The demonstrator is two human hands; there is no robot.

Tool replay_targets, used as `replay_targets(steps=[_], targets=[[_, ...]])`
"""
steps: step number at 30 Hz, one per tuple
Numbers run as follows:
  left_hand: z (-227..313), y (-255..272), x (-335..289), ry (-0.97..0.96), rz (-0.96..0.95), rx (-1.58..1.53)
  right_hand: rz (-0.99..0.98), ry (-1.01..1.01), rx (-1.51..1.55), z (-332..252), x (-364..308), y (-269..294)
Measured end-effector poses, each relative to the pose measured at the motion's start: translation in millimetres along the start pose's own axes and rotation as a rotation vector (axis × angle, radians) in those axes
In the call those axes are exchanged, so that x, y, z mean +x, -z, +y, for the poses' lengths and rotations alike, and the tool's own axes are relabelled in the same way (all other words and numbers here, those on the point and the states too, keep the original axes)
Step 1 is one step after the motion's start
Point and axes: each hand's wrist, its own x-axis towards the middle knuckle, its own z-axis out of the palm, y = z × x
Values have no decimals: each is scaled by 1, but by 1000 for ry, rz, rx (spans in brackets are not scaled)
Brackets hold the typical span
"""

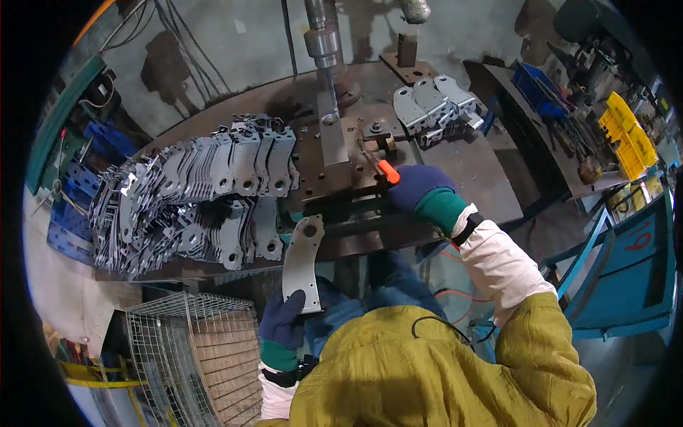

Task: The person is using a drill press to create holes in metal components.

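Observation:
A curved grey metal plate (pixel 302 260) with a large hole at its top end is gripped at its lower end by my left hand (pixel 283 317), in a dark blue glove. It is held upright in front of the bench's near edge. My right hand (pixel 421 188), also gloved, is up against the end of an orange-handled lever (pixel 388 171) on the fixture. Its fingers are hidden beneath the rounded glove, so their grip does not show. The fixture plate (pixel 313 186) carries a rectangular metal block (pixel 334 147) under the machine spindle (pixel 324 46).
Stacked curved metal plates (pixel 245 164) cover the bench's left side. More formed plates (pixel 430 103) sit at its back right. A wire basket (pixel 192 306) stands below at left. To the right are a blue bin (pixel 538 90), a yellow bin (pixel 627 135) and a blue metal frame (pixel 626 277).

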Motion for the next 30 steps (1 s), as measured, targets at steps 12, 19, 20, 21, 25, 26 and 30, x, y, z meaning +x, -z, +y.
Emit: replay_targets(steps=[12, 19, 20, 21, 25, 26, 30], targets=[[7, -9, 5, 360, 224, -418, 80, -136, -14, -16, 22, 8], [-24, 5, -1, 113, 219, 101, 22, -30, -112, -33, 22, 20], [-11, -2, 0, 234, 261, -178, 30, -51, -111, -33, 19, 25], [-1, -8, 3, 352, 300, -458, 45, -54, -119, -30, 22, 20], [-7, -6, 4, 244, 292, -257, -9, -42, -119, -28, 26, 25], [-4, -6, 2, 302, 295, -380, -56, -32, -112, -30, 25, 29], [-29, 3, -6, 228, 307, -171, -31, -5, -137, -28, 32, 25]])
